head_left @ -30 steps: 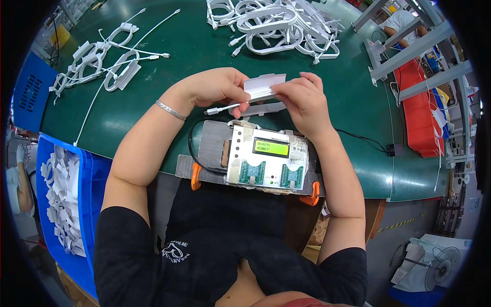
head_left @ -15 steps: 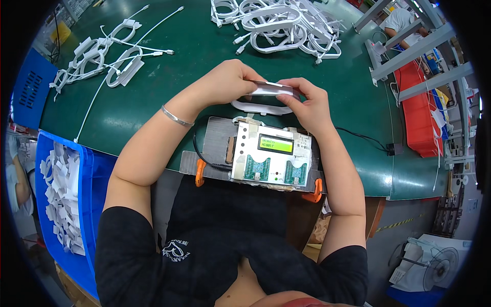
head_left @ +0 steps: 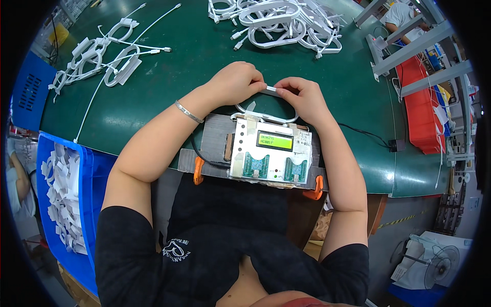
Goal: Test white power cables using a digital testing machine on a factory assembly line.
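Note:
A coiled white cable (head_left: 266,117) lies just beyond the tester, its loop spanning the space between my hands. At the far side of the loop, my left hand (head_left: 238,83) pinches the left end of a white band (head_left: 271,89). My right hand (head_left: 305,100) has its thumb and fingers closed on the band's right end. Fingers partly cover the band and cable there. Directly nearer to me is a white tester box (head_left: 271,153) with a lit green display (head_left: 275,141) and two green circuit boards along its front.
Banded white cables (head_left: 286,23) form a pile at the far middle; several more (head_left: 92,59) lie at the left. A blue bin (head_left: 88,204) of white paper pieces stands left. Orange clamps (head_left: 198,171) grip the table's front edge. A red bin (head_left: 417,107) and metal frame (head_left: 414,56) are right.
My fingertips have come closer together on the band, which shows as a shorter, narrower strip than before. The cable loop has shifted slightly right. The display's text has changed.

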### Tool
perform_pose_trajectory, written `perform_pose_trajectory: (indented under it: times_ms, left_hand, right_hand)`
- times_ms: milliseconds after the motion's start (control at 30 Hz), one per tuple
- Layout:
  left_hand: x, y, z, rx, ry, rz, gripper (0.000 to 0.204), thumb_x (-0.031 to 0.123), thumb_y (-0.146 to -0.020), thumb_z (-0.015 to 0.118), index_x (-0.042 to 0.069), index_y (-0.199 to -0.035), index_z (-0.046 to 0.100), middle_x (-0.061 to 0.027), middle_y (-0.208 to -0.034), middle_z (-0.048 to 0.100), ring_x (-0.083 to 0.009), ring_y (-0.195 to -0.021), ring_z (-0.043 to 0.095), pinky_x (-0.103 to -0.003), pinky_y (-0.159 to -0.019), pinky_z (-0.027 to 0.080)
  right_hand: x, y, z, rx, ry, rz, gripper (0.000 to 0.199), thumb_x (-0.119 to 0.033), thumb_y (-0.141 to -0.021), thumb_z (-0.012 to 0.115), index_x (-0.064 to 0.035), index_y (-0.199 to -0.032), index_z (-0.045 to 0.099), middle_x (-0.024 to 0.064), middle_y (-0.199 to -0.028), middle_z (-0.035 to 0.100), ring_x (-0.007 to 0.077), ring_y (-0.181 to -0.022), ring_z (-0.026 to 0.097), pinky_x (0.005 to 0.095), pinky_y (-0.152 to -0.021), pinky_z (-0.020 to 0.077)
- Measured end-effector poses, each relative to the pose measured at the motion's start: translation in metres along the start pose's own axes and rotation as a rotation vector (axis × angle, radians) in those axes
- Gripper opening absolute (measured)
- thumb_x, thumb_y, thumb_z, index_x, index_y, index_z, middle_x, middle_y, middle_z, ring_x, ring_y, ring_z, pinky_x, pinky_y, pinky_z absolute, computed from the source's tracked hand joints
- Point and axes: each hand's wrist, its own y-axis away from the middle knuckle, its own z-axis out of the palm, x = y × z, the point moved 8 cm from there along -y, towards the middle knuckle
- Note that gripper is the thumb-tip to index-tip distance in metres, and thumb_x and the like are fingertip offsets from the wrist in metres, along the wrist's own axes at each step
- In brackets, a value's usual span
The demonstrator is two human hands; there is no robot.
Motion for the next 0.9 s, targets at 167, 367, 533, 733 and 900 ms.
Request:
perform_pose_trajectory:
  times_ms: [167, 367, 533, 733, 900]
  left_hand:
    - [0.009, 0.000, 0.000, 0.063, 0.001, 0.001, 0.013, 0.015, -0.078, 0.062, 0.004, -0.083, 0.068, -0.0094, -0.076, 0.060, -0.0257, -0.077, 0.058, -0.036, -0.069, 0.047]
    - [0.034, 0.010, -0.009, 0.172, -0.182, 0.396, 0.011, 0.008, -0.074, 0.065, 0.006, -0.084, 0.066, -0.0064, -0.084, 0.061, -0.0237, -0.081, 0.059, -0.035, -0.068, 0.048]
    - [0.028, 0.013, -0.017, 0.092, -0.193, 0.296, 0.013, 0.009, -0.074, 0.064, 0.006, -0.086, 0.065, -0.0071, -0.091, 0.060, -0.0227, -0.086, 0.059, -0.037, -0.071, 0.048]
    - [-0.009, -0.031, -0.066, 0.224, 0.256, -0.154, 0.039, 0.017, -0.077, 0.063, 0.003, -0.112, 0.057, -0.0084, -0.082, 0.065, -0.0148, -0.072, 0.061, -0.029, -0.067, 0.047]
    - [-0.050, -0.013, -0.162, 0.706, 0.194, -0.175, 0.041, 0.020, -0.079, 0.065, 0.004, -0.116, 0.058, -0.0086, -0.105, 0.064, -0.0151, -0.091, 0.062, -0.028, -0.079, 0.048]
  right_hand:
    - [-0.012, 0.003, 0.000, -0.005, 0.191, -0.179, 0.014, -0.005, -0.080, 0.062, -0.0028, -0.094, 0.066, 0.0074, -0.086, 0.065, 0.0168, -0.074, 0.061, 0.0274, -0.067, 0.0486]
    - [-0.033, 0.015, 0.006, -0.008, 0.610, -0.488, 0.019, -0.002, -0.075, 0.061, -0.0066, -0.093, 0.066, 0.0070, -0.092, 0.066, 0.0245, -0.084, 0.061, 0.0359, -0.078, 0.0480]
    - [-0.038, 0.019, 0.005, 0.033, 0.574, -0.514, 0.022, 0.000, -0.074, 0.060, -0.0073, -0.094, 0.066, 0.0066, -0.093, 0.066, 0.0242, -0.086, 0.061, 0.0359, -0.085, 0.0446]
    - [-0.060, 0.050, -0.067, 0.780, 0.483, -0.605, 0.038, 0.000, -0.079, 0.060, -0.0036, -0.117, 0.055, 0.0118, -0.114, 0.057, 0.0272, -0.104, 0.055, 0.0379, -0.091, 0.0422]
    - [-0.050, 0.053, -0.067, 0.761, 0.360, -0.587, 0.045, -0.002, -0.081, 0.059, -0.0025, -0.125, 0.048, 0.0135, -0.122, 0.051, 0.0254, -0.107, 0.053, 0.0340, -0.092, 0.0424]
